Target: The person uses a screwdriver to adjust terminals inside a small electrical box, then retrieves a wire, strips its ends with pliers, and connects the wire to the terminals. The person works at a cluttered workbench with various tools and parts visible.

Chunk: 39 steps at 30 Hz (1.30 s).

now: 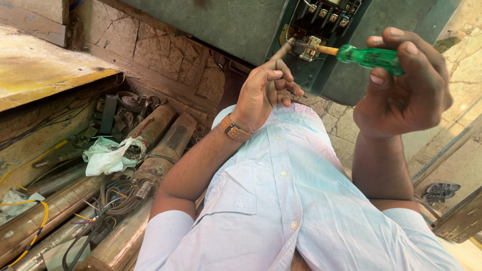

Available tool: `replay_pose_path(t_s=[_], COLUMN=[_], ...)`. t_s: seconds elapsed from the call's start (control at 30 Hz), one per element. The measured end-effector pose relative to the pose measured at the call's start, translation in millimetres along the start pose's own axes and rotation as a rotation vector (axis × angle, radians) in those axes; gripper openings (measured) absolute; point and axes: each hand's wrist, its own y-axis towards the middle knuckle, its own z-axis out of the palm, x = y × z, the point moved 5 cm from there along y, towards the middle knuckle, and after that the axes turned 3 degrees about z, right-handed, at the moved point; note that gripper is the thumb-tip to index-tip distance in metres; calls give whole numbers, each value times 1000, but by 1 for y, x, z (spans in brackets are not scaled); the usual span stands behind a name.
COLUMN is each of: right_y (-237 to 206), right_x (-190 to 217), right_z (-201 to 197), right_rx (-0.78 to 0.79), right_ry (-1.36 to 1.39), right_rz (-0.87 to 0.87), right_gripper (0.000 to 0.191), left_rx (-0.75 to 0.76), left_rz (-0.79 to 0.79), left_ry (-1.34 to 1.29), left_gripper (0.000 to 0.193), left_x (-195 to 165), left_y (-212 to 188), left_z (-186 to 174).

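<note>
Holding a green-handled screwdriver, the right hand has its fingers curled around the handle, and the thin shaft points left into an open electrical switch box. The upper part of this box is cut off by the frame edge, so its terminals are hard to count. The tip of the screwdriver is hidden among the metal contacts. The left hand, with a brown watch strap on the wrist, pinches one grey wire between thumb and fingers, just beside the contacts. Below on the left, two rusty cylindrical pumps lie side by side among tangled cables and one white plastic bag.
</note>
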Motion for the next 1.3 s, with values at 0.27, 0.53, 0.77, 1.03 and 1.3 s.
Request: replay_pose_path(t_s=[0.27,0.53,0.77,1.03,1.3], right_y=[2,7,6,4,19], right_x=[-2,1,0,-4,17], right_z=[3,9,7,6,26], right_rx=[12,41,52,33,10], right_ry=[-1,-14,-37,-13,-109], right_rz=[11,-62,-67,-36,-269], right_gripper=[25,24,25,23,13], left_rx=[6,30,38,26,22], left_rz=[5,12,16,-18,7], left_ry=[75,96,102,53,83], left_gripper=[24,25,25,25,21], left_x=[0,-1,-1,-1,-1], left_y=[1,1,0,0,1], left_z=[-1,-1,-3,-1,-3])
